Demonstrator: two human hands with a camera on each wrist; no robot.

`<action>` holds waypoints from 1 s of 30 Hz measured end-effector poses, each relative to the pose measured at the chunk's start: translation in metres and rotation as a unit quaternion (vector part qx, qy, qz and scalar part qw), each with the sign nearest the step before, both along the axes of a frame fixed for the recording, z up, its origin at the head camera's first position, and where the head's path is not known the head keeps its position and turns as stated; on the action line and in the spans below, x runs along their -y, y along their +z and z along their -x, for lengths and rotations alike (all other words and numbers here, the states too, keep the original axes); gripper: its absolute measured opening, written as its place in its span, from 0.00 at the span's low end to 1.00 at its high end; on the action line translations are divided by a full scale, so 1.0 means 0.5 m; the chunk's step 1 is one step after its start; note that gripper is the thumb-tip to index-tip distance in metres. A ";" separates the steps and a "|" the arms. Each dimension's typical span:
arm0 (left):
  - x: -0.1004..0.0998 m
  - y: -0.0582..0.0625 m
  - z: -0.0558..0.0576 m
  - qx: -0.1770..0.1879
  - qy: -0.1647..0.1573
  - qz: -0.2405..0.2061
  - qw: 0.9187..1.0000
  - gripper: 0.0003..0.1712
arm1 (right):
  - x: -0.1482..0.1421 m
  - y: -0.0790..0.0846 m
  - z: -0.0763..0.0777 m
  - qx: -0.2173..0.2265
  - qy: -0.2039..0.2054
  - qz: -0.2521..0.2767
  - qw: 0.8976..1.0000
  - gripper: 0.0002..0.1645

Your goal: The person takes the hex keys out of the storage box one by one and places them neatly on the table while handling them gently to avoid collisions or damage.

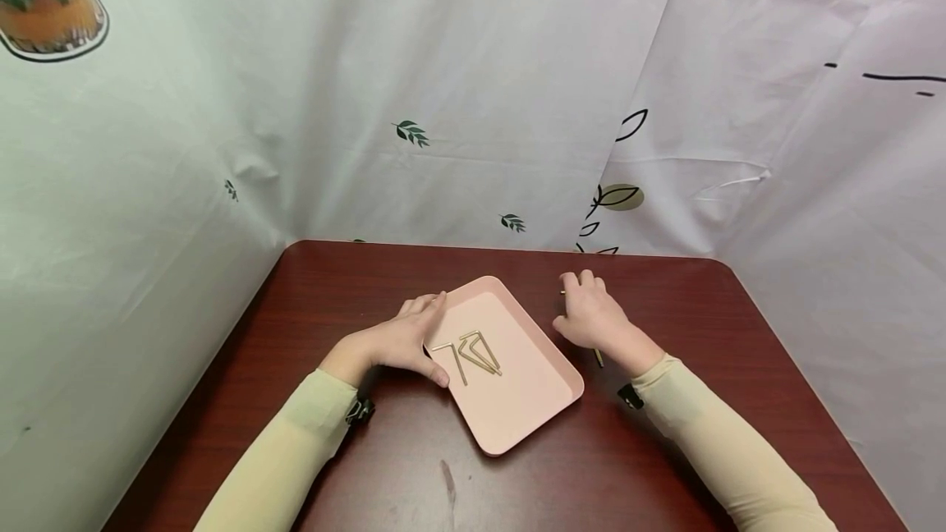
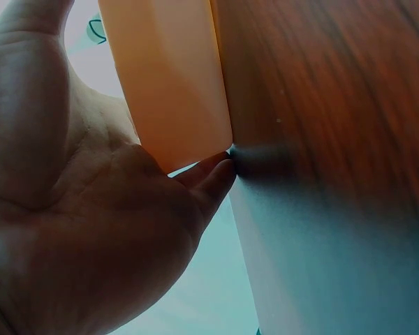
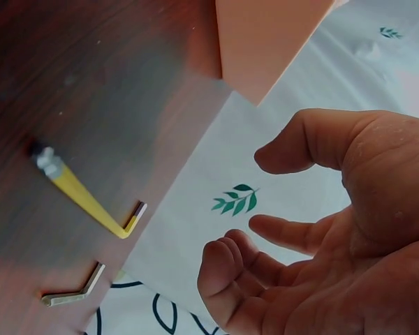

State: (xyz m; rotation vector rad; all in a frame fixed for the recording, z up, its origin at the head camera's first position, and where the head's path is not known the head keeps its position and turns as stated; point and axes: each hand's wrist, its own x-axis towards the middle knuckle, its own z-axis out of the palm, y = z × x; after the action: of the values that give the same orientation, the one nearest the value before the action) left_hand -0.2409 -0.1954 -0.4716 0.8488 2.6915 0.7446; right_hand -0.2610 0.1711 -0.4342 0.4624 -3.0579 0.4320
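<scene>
A pink rectangular tray (image 1: 532, 384) lies on the table, holding several brass-coloured L-shaped hex keys (image 1: 480, 351). My left hand (image 1: 402, 341) holds its left corner, thumb along one side and fingers along the other. The left wrist view shows fingertips (image 2: 220, 174) against the tray's outer wall (image 2: 171, 91). To the right of the tray, my right hand (image 1: 594, 318) hovers over the table, fingers loosely bent and nothing in them. The right wrist view shows a yellowish hex key (image 3: 91, 202) and another hex key (image 3: 77, 293) beyond the fingers. In the head view that hand mostly hides them.
The dark red-brown wooden table (image 1: 355, 277) has rounded far corners. White printed cloth (image 1: 473, 121) hangs behind it and on both sides. A smudge (image 1: 448, 479) marks the tabletop nearer the front. Dark wrist straps (image 1: 360, 411) show at the sleeves.
</scene>
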 end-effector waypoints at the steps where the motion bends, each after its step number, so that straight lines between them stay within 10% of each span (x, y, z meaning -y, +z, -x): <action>1: 0.000 0.000 0.000 0.000 0.000 0.000 1.000 0.93 | 0.001 0.000 -0.001 -0.002 0.002 0.000 1.000 0.42; 30: -0.002 0.004 -0.001 0.003 0.001 0.002 1.000 0.93 | 0.067 0.005 -0.056 -0.060 0.059 0.021 0.996 0.36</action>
State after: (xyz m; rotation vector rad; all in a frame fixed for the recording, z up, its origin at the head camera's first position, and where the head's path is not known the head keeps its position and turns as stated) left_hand -0.2402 -0.1944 -0.4696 0.8418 2.6890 0.7394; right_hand -0.2327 0.1378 -0.4316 0.6437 -2.9112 0.4531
